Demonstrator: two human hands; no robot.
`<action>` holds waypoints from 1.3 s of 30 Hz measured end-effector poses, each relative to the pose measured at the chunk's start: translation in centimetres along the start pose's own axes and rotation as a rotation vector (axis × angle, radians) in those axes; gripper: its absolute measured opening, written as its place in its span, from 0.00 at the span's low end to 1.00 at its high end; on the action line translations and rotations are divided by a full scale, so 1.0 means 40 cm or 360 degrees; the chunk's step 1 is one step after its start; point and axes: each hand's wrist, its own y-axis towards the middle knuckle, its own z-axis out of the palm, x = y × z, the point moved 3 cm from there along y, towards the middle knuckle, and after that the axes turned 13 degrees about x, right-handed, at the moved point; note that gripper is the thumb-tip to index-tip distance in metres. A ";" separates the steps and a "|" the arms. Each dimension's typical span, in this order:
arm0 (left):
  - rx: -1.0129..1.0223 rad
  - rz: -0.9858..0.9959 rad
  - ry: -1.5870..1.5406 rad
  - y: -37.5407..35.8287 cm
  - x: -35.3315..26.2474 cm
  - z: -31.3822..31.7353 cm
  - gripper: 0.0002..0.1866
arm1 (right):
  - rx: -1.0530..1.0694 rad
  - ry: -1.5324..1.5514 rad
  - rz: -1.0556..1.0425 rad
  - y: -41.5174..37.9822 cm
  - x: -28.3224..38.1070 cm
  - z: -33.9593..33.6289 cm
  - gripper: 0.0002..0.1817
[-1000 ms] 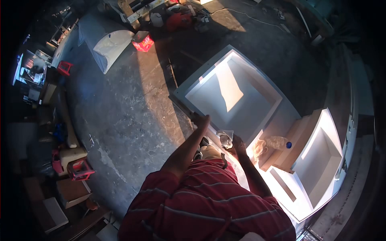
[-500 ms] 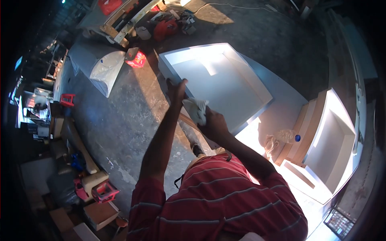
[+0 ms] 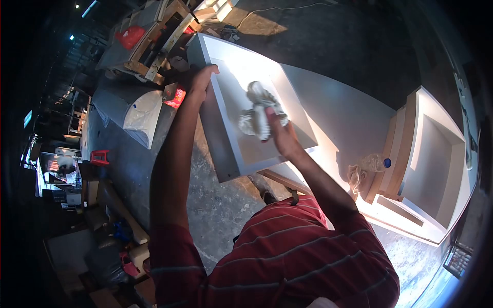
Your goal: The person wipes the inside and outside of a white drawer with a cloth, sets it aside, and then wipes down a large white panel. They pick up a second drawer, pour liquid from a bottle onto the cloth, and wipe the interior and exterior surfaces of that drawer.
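Note:
A white open box-like drawer [image 3: 218,123] is tilted up in front of me, its inside facing me. My left hand [image 3: 204,81] is closed round its upper left rim. My right hand [image 3: 280,131] grips a crumpled white cloth [image 3: 261,102] inside the drawer, over its inner panel. The cloth is blurred, and whether it touches the panel is hard to tell. Under and behind the drawer lies a large pale board [image 3: 339,102].
A second white drawer [image 3: 436,159] stands at the right, near a clear bottle with a blue cap [image 3: 377,162] and a beige cloth [image 3: 355,178]. A red box [image 3: 174,96], a covered white object [image 3: 144,115] and a red stool [image 3: 99,157] are at the left.
The drawer has been tipped up and shifted left. My left hand has risen along its rim. My right hand has moved the cloth from the near edge to inside the drawer.

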 end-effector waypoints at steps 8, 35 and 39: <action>-0.0315 0.0292 0.0932 -0.033 -0.213 0.106 0.43 | -0.0636 -0.0965 -0.0121 0.009 -0.156 -0.281 0.17; -0.0081 0.0290 0.1187 0.066 -0.210 0.158 0.48 | -0.1981 -0.1226 -0.1958 0.322 0.004 -0.204 0.22; -0.0027 0.0334 0.1214 0.072 -0.211 0.186 0.46 | -0.0376 -0.1619 0.0573 0.590 -0.328 -0.364 0.20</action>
